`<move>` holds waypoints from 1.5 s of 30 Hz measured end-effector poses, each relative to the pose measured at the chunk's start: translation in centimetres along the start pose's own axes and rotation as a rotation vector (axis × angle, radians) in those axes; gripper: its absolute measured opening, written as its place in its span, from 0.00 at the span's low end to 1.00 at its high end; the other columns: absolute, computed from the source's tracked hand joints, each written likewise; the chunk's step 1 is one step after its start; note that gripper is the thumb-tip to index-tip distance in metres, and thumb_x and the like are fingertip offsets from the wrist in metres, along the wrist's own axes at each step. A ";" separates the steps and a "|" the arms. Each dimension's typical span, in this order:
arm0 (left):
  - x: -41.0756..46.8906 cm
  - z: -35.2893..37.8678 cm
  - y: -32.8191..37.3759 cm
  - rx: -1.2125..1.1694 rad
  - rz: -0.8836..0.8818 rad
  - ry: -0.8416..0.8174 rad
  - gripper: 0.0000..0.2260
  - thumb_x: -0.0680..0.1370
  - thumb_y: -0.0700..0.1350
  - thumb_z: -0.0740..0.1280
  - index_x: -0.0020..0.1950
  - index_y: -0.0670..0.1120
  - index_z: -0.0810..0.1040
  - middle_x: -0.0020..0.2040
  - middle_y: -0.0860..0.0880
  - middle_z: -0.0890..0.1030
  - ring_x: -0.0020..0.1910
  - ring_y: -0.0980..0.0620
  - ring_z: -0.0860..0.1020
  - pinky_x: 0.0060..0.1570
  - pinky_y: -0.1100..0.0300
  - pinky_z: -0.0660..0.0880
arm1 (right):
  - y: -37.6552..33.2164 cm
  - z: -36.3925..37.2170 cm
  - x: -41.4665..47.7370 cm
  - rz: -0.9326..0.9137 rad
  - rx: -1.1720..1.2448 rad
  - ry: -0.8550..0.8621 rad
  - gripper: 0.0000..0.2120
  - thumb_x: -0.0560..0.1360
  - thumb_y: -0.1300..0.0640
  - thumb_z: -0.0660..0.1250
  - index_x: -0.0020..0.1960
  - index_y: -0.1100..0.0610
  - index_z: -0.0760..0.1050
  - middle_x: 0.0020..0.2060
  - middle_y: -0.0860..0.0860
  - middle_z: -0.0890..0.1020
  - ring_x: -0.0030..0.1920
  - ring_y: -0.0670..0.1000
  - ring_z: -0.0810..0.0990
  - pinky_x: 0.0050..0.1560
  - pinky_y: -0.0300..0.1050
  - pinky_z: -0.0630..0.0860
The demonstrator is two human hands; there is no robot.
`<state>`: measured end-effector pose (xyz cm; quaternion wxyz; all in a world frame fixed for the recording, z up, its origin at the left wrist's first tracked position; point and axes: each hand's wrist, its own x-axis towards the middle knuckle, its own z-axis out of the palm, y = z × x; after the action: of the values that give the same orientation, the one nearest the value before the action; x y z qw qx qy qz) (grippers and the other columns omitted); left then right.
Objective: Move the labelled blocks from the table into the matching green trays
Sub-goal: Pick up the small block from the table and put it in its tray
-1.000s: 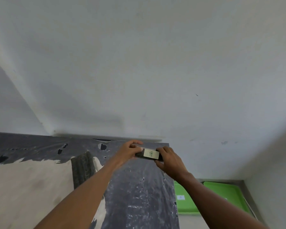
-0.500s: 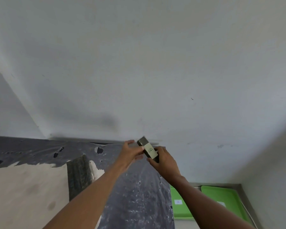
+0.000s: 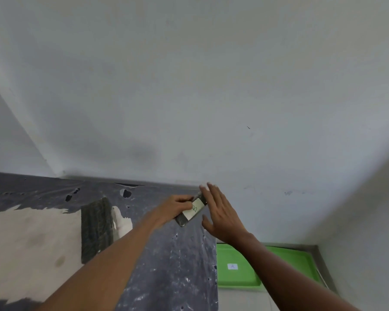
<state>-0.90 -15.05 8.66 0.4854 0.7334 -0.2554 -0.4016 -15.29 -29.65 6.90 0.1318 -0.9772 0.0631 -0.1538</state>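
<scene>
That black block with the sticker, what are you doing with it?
A person's left hand is holding a dark block with a pale label up above a dark, speckled table cover. The right hand is open beside it, fingers spread, not gripping. Lower right lie green trays; the near one has a small label marked A. The block is not in a tray yet.

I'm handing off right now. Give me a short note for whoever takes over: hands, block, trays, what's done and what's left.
Left hand: grip closed on the labelled block, held up over the dark table cover.
Right hand: open, fingers spread beside the block, not gripping it.
Block label looks like a "B", but it is blurred.
Green trays sit at lower right; the near one is tagged "A". No block is visible in them.
Left: place this block in its matching tray.
</scene>
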 end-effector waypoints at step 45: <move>-7.9 31.4 -2.2 -0.197 -0.059 -0.160 0.08 0.77 0.41 0.72 0.56 0.47 0.82 0.52 0.42 0.83 0.52 0.46 0.83 0.55 0.50 0.82 | 10.3 -9.2 -30.5 0.182 -0.176 -0.134 0.21 0.74 0.52 0.68 0.66 0.51 0.71 0.57 0.53 0.79 0.58 0.58 0.76 0.55 0.54 0.73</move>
<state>-31.57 -24.01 2.82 0.5214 0.6550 -0.2308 -0.4959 -47.90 -36.71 3.78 0.0629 -0.9833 0.1558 -0.0693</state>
